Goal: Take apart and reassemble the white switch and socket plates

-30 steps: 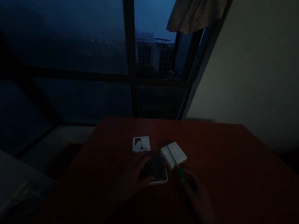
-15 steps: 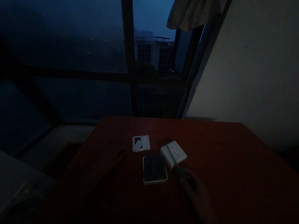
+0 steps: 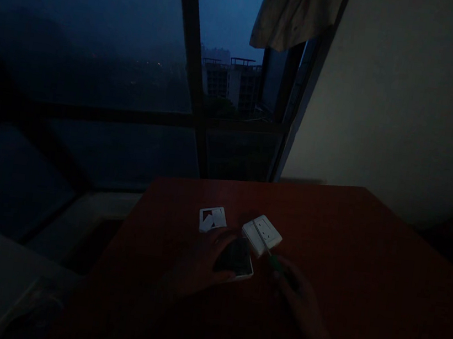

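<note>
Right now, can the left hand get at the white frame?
Probably yes: the white frame lies just beyond the left hand, with nothing visible between, though it spans the dark square unit and would likely have to leave it first.

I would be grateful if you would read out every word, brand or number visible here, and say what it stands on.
There is no readable text.
The white socket plate shows only slots and outlines.
Any marking on it, the dark square unit or the screwdriver is too small or dark to read.
</note>
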### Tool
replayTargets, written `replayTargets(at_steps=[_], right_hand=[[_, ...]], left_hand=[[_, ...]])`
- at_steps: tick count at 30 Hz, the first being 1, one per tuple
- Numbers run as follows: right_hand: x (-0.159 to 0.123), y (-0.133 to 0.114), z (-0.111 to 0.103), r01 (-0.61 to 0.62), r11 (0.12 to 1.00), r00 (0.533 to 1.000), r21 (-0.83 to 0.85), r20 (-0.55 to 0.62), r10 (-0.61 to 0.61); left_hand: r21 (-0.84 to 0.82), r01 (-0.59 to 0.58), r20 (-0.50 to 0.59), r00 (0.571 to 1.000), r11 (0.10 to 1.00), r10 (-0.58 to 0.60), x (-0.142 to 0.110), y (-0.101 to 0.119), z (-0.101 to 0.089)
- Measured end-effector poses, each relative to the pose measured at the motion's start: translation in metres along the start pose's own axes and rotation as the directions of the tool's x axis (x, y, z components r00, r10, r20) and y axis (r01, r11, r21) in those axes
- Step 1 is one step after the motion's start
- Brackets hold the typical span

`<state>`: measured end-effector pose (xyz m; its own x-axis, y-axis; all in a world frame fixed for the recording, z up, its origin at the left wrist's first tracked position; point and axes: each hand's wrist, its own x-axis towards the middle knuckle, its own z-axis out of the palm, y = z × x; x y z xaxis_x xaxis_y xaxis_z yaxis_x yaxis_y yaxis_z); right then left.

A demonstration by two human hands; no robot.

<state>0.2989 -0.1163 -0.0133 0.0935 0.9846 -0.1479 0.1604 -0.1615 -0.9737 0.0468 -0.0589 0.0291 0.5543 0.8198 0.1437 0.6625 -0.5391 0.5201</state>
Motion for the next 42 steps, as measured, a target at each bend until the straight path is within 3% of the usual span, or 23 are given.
replayTargets(at_steps=[11, 18, 25, 29, 33, 37, 42], right_hand=[[0.001, -0.001, 0.0, 0.03, 0.999, 1.0, -0.037, 0.009, -0.029], [0.007, -0.011, 0.015, 0.065, 0.985, 0.998, -0.159, -0.013, -0.068], [0.014, -0.024, 0.048, 0.137, 0.895, 0.99, -0.424, 0.07, -0.119], [0.02, -0.027, 0.051, 0.145, 0.839, 0.988, -0.524, 0.125, -0.093], [0.018, -0.033, 0.039, 0.135, 0.828, 0.99, -0.544, 0.111, -0.089], [0.012, -0.042, 0.027, 0.167, 0.838, 0.986, -0.52, 0.09, -0.141], [0.013, -0.045, 0.027, 0.185, 0.852, 0.982, -0.489, 0.057, -0.18]], left_hand=[[0.001, 0.017, -0.042, 0.999, 1.0, -0.017, 0.002, -0.004, 0.012], [-0.039, 0.086, -0.132, 0.987, 0.996, -0.09, -0.002, -0.007, 0.005], [0.037, 0.155, -0.329, 0.935, 0.987, -0.135, -0.033, -0.04, -0.002], [0.104, 0.145, -0.378, 0.921, 0.984, -0.096, -0.048, -0.057, 0.001], [0.133, 0.144, -0.369, 0.926, 0.98, -0.086, -0.051, -0.062, 0.005], [0.147, 0.125, -0.287, 0.955, 0.981, -0.079, -0.046, -0.058, 0.012], [0.134, 0.055, -0.198, 0.98, 0.989, -0.027, -0.039, -0.052, 0.017]])
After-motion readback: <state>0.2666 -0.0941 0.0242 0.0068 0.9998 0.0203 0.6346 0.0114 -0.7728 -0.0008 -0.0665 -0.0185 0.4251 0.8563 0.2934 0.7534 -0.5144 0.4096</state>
